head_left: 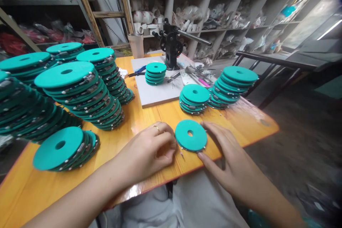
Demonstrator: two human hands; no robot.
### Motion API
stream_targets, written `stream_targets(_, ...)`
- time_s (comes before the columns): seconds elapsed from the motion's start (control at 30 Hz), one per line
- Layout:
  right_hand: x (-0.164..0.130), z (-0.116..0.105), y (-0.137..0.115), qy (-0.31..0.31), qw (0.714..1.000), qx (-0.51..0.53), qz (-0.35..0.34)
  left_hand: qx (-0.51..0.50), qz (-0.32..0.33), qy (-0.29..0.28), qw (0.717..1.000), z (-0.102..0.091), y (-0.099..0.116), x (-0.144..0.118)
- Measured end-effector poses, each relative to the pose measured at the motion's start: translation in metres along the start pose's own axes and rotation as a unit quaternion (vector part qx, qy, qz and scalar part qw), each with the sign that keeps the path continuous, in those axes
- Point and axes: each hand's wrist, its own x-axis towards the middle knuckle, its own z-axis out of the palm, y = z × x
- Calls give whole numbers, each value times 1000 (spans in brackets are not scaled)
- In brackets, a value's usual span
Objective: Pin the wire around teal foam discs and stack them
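Observation:
A flat green foam spool [181, 133] with a hole in its middle lies near the table's front edge. Small white beads or pin heads show around its rim. My right hand [227, 153] holds the spool's right side, thumb at the front and fingers behind. My left hand [153, 146], wearing a ring, is closed at the spool's left edge. Its fingertips are curled under, so whatever they pinch is hidden. A tiny pinkish piece [182, 155] lies on the wood just in front of the spool.
Tall stacks of green spools [66, 73] crowd the left; shorter stacks [195, 94] stand behind my right hand. A grey board [157, 97] carries a black hand press [172, 48], pliers [137, 72] and loose tools. A cup [136, 47] stands behind. The wooden table [256, 128] ends at right.

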Motion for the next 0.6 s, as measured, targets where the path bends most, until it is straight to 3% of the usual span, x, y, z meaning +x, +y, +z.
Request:
stream_targets(0.13,-3,5,1,5,998,42,41,72,62,-23,995,2,0,1)
stream_targets(0.27,2,3,-8,40,985,155,71,166,94,-42,981,-2,6,2)
stream_targets(0.33,6,-1,-11,39,980,190,36,214,127,-72,966,-7,11,5)
stream_targets(0.43,12,-8,-15,24,986,160,-44,257,170,-98,946,-13,17,10)
stream_targets(0.6,19,-10,-15,-32,987,126,-94,240,189,-63,950,-21,21,20)
